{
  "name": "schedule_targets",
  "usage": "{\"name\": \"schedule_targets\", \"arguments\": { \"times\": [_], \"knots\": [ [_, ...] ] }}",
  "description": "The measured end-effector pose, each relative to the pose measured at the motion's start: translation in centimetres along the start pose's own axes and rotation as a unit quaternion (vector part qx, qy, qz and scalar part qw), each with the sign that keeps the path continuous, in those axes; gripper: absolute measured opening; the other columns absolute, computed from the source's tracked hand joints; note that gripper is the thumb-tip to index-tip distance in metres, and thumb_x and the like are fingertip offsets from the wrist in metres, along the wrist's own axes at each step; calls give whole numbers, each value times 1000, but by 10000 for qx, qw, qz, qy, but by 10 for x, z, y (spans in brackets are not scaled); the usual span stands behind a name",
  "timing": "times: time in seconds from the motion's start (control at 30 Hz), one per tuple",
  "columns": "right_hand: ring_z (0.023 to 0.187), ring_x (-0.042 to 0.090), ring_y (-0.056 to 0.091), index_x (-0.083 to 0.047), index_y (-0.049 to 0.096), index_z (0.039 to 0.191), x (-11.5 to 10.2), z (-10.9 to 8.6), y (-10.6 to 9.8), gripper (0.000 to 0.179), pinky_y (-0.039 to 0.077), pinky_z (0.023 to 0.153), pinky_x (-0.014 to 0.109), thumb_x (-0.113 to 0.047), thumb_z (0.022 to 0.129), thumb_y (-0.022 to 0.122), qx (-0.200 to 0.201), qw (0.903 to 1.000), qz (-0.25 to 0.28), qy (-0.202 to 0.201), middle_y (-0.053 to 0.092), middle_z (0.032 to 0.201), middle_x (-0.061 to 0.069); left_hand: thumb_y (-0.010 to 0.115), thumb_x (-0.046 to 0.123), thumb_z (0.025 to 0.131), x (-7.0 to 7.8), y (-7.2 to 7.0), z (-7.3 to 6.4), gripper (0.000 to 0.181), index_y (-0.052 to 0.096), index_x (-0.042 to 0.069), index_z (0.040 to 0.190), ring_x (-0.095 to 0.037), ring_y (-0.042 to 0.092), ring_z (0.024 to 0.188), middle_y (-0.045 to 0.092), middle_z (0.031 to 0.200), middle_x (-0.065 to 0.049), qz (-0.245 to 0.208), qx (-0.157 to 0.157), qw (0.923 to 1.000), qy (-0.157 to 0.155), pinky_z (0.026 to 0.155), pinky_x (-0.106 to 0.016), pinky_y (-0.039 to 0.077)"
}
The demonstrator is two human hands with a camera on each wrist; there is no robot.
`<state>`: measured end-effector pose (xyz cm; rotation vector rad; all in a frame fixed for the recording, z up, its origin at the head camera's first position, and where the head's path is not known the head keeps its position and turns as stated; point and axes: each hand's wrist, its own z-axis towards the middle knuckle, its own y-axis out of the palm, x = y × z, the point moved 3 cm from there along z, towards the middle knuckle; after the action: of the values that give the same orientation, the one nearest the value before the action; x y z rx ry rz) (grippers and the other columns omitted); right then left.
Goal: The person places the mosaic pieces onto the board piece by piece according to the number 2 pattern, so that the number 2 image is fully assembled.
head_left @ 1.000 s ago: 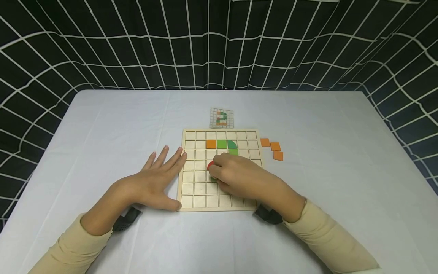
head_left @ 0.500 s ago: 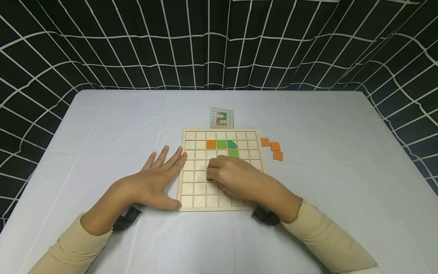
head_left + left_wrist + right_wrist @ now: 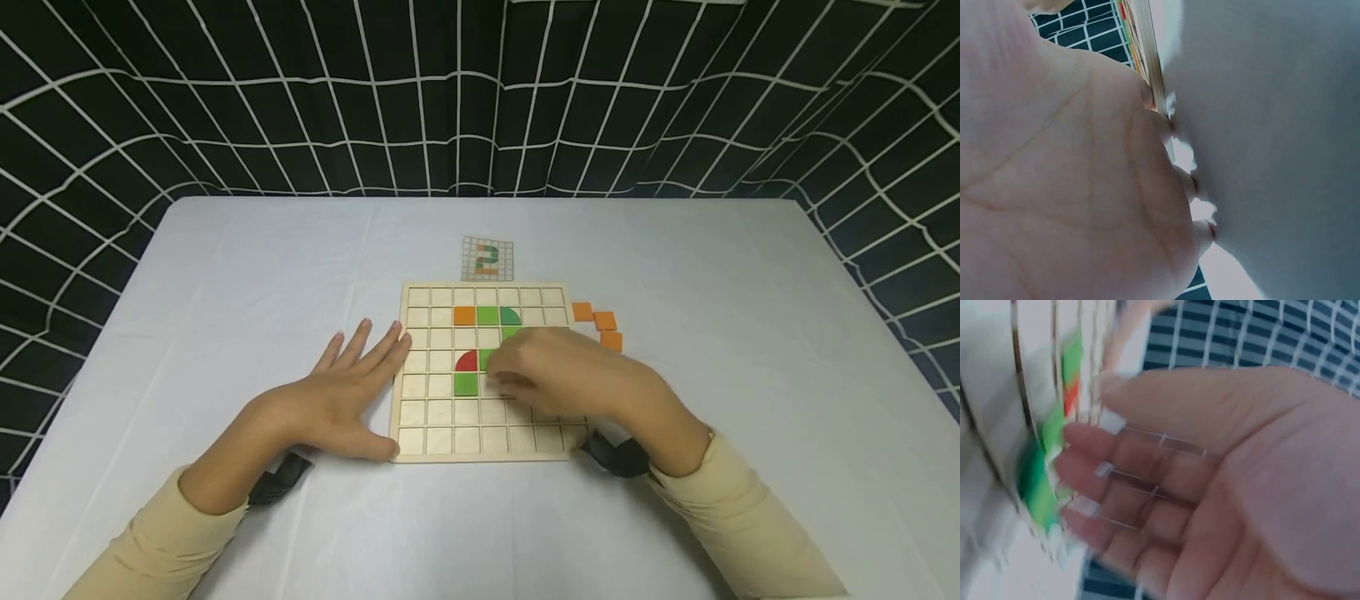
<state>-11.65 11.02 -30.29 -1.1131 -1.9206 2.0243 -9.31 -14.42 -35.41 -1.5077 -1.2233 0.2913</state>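
Note:
In the head view a wooden grid board [image 3: 438, 433] lies on the table. My left hand [image 3: 341, 408] rests with fingers spread at its left edge, the fingertips and thumb touching the rim. Over the board's right half hovers my right hand [image 3: 570, 371], blurred; the right wrist view shows nothing between its loosely bent fingers. Left of it a red quarter-circle tile [image 3: 467, 361] sits in a cell, directly above a green square tile [image 3: 466, 384]. Higher up are an orange square tile [image 3: 464, 316], a green square [image 3: 488, 316] and a dark green quarter-circle [image 3: 510, 316]. The right hand partly hides other green tiles.
A small pattern card [image 3: 487, 258] printed with a coloured figure lies behind the board. Several loose orange square tiles, including one orange tile [image 3: 582, 312], lie right of the board. A white cloth [image 3: 300, 533] covers the table; dark netting hangs around it.
My right hand has let go of the tiles near the red quarter-circle and moved right, uncovering the red tile and the green square below it. The left hand has stayed in place.

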Motion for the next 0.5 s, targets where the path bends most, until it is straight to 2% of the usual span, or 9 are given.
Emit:
{"name": "schedule_targets", "arguments": {
  "times": [0.07,0.13,0.2,0.3,0.37,0.4,0.5],
  "knots": [
    [73,13,52,-14,65,81,17,-7,-11,16,48,67,30,-2,91,68,130,9984,-210,509,58,78,-5,71,50,75,0,0,0,118,2,9,162,-36,-20,148,-9,167,-6,-5,-1,10000,11,115,-61,-9],
    [76,18,53,-10,69,90,36,-15,-21,9,48,70,34,-1,91,66,223,9909,-421,1259,60,85,0,71,50,75,1,0,0,118,2,8,162,-36,-20,148,-9,167,-7,-16,-3,10000,16,115,-62,-9],
    [74,23,51,-6,66,95,56,-24,-28,3,45,67,37,-4,92,66,165,9770,-541,2057,56,86,6,71,49,75,1,-1,0,118,2,8,162,-36,-20,148,-9,167,-6,-27,-14,10000,24,115,-62,-9],
    [77,28,52,-3,61,111,80,-38,-32,25,46,67,42,-13,90,69,-210,9500,-447,3082,53,92,12,71,49,75,2,-1,0,118,2,8,161,-36,-20,148,-10,167,-7,-31,-23,10000,25,115,-62,-9],
    [78,30,53,-3,58,116,91,-44,-32,37,46,67,43,-19,87,73,-446,9380,-311,3423,52,94,14,71,50,75,2,-1,0,118,2,8,161,-36,-21,148,-10,167,-7,-23,-23,10000,17,115,-62,-9],
    [80,30,53,-4,57,119,95,-45,-31,40,47,68,44,-21,87,74,-517,9353,-224,3494,53,95,14,71,50,75,2,-1,0,118,2,8,161,-36,-21,148,-10,167,-7,-24,-22,10000,16,115,-62,-9],
    [83,30,54,-5,58,123,102,-44,-29,44,47,69,43,-20,85,76,-490,9359,-16,3488,54,97,13,71,50,75,2,-1,0,118,2,8,162,-36,-21,148,-10,167,-7,-35,-13,10000,11,115,-62,-9]
  ]
}}
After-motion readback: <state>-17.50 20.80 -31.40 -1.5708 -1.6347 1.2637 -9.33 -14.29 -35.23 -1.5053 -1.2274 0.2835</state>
